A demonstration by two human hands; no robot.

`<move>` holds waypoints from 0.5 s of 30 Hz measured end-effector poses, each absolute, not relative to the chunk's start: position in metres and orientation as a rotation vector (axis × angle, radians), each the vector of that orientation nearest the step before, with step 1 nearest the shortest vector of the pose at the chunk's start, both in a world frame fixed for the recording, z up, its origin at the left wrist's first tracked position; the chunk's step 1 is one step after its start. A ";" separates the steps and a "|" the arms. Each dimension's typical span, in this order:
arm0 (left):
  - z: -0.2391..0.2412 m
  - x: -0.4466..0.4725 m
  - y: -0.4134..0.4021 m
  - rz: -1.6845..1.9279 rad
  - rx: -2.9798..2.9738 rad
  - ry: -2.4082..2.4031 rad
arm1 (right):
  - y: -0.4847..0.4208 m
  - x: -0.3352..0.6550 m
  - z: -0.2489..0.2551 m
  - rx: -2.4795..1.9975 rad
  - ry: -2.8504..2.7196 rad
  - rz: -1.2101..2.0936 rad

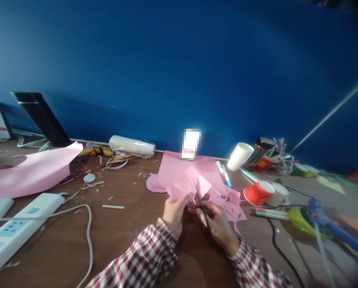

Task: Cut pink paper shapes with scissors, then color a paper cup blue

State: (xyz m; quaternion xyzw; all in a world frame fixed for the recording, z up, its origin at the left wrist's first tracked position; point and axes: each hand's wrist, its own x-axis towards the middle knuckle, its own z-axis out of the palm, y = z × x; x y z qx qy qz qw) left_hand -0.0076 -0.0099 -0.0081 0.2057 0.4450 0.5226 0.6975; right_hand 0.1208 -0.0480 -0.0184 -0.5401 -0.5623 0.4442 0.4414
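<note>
My left hand (175,213) pinches a piece of pink paper (180,189) that has a rounded outline on its left side. In my right hand (219,224) is a pair of scissors (203,214) with dark handles, its blades pointing up and away at the paper's right part. Both hands are close together above the front of the table, and the fingers around the handles are partly hidden. Behind them lies a larger pink sheet (169,164). Pink cut-out scraps (231,204) lie to the right, and rounded pink pieces (155,183) to the left.
A white power strip (25,226) with a cable (90,240) is on the left, near a large curved pink sheet (43,176). Stacked paper cups (132,145) lie at the wall. On the right are a red cup (258,193), a white cup (240,156), markers (272,214) and a blue glue gun (332,224).
</note>
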 end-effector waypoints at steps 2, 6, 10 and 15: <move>-0.008 -0.008 -0.010 1.167 0.464 0.985 | -0.048 0.121 -0.019 -1.325 -1.391 1.116; -0.009 -0.007 -0.010 1.171 0.464 0.974 | -0.048 0.121 -0.019 -1.301 -1.370 1.145; -0.011 -0.005 -0.011 1.149 0.464 0.976 | -0.048 0.119 -0.021 -1.262 -1.342 1.164; -0.015 -0.004 -0.011 1.119 0.465 0.981 | -0.047 0.118 -0.021 -1.243 -1.332 1.176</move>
